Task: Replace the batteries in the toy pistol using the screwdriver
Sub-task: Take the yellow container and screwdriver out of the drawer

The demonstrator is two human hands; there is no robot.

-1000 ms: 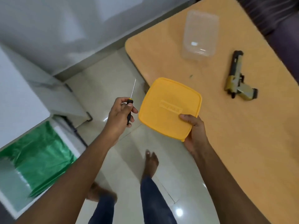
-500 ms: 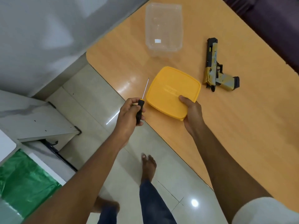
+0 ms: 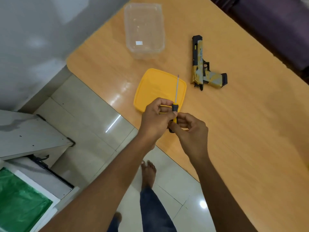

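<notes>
A wooden table (image 3: 234,131) fills the right side of the scene. Far on it stands a clear plastic container (image 3: 144,29), and nearer lies a yellow lid (image 3: 155,84). Right of the lid, apart from it, the toy pistol (image 3: 203,67) lies flat. The left hand (image 3: 155,121) grasps the screwdriver (image 3: 175,106) by its black-and-yellow handle, shaft pointing far over the lid. The right hand (image 3: 190,131) curls its fingers at the handle's lower end, touching it.

Yellow lid (image 3: 157,84), gold-and-black pistol (image 3: 203,69), orange table (image 3: 250,123).
</notes>
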